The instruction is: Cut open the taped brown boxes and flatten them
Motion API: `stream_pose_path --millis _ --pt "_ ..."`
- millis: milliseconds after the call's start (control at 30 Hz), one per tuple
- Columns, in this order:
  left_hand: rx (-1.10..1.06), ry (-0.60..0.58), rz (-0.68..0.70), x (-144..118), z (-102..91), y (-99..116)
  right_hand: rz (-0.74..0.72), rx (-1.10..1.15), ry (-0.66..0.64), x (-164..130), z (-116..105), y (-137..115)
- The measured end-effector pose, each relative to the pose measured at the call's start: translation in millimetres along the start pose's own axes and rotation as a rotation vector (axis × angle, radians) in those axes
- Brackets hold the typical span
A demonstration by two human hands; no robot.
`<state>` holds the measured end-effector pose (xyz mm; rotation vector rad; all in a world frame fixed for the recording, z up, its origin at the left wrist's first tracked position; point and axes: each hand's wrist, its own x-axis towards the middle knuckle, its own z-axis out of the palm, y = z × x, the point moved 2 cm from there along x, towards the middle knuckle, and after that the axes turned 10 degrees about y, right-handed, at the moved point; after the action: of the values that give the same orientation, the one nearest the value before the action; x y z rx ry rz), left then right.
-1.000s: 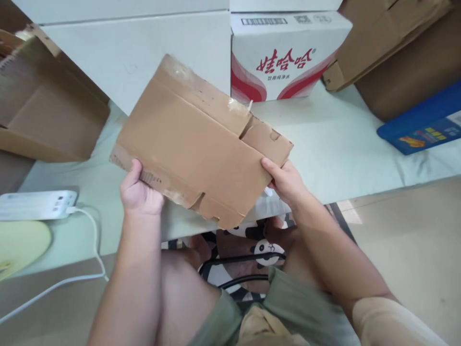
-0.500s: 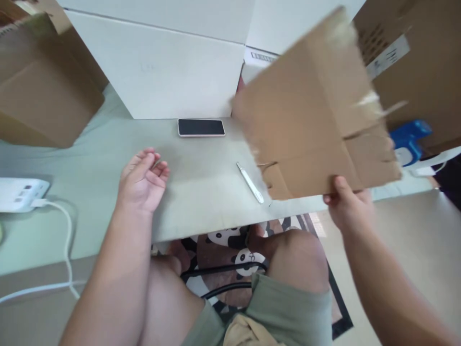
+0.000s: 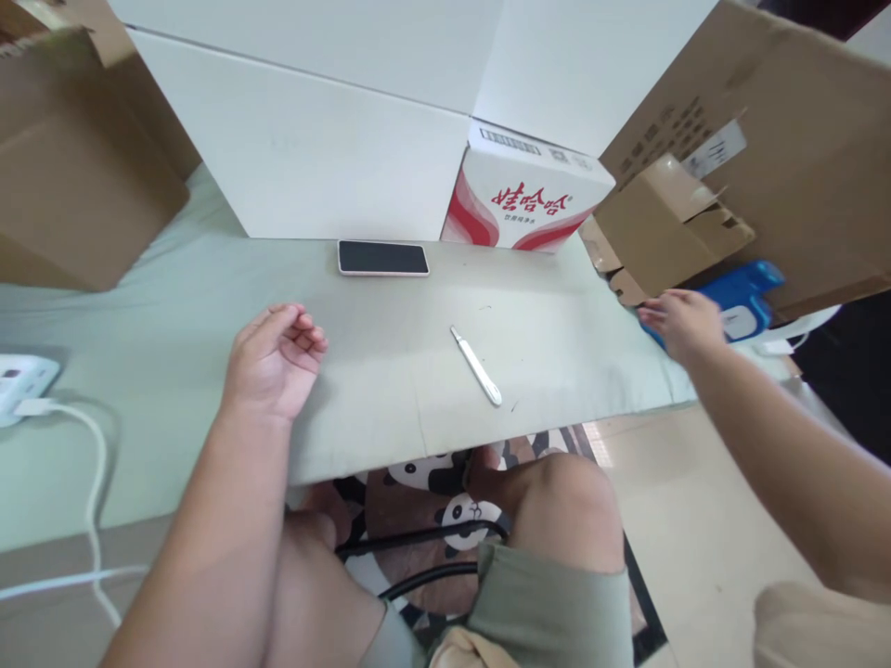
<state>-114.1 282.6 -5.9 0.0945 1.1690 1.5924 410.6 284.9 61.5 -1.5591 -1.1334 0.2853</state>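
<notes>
My left hand [image 3: 278, 362] is raised above the left part of the table, palm up. Its fingers are loosely curled and hold nothing. At the right, my right hand [image 3: 682, 325] is just below the lower edge of a flattened piece of cardboard [image 3: 654, 223], fingers apart and no longer around it. That cardboard leans against a large brown box [image 3: 800, 139]. Beside my right hand and partly behind it is a blue object [image 3: 744, 288] with a white patch. A silver scalpel handle [image 3: 477, 366] lies between my hands. Beyond it rests a phone [image 3: 382, 258], screen dark.
White panels [image 3: 313, 139] stand along the back. A white-and-red carton [image 3: 529, 199] fills the gap at their right. Another cardboard box [image 3: 83, 167] is at the far left. A white charger [image 3: 24, 385] with a cable [image 3: 97, 482] lies at the left edge.
My right hand has carried the cardboard right and away, leaned it on the large box, and let go. The carton behind is uncovered. My left hand has barely moved.
</notes>
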Motion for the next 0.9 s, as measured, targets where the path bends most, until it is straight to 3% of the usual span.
stream_pose_path --millis 100,200,367,467,567,667,800,900 --pt "-0.015 0.021 -0.011 1 -1.3 2 0.131 -0.043 -0.101 -44 60 3" --pt "-0.039 0.054 0.015 3 -5.3 4 0.171 -0.055 -0.312 -89 138 -16" --pt "-0.134 0.115 -0.026 8 -22.2 12 0.024 -0.016 -0.671 -150 266 -96" --pt "-0.221 0.153 -0.072 8 -33.1 23 -0.227 -0.006 -0.825 -181 328 -155" --pt "-0.300 0.183 -0.066 9 -40.1 35 -0.500 -0.056 -0.905 -207 381 -209" --pt "-0.365 0.201 -0.060 14 -45.1 43 -0.620 -0.080 -0.939 -226 433 -254" --pt "-0.402 0.179 -0.044 24 -52.5 47 -0.681 -0.007 -0.896 -246 491 -302" --pt "-0.397 0.173 -0.040 26 -57.2 50 -0.624 -0.025 -0.897 -256 513 -323"
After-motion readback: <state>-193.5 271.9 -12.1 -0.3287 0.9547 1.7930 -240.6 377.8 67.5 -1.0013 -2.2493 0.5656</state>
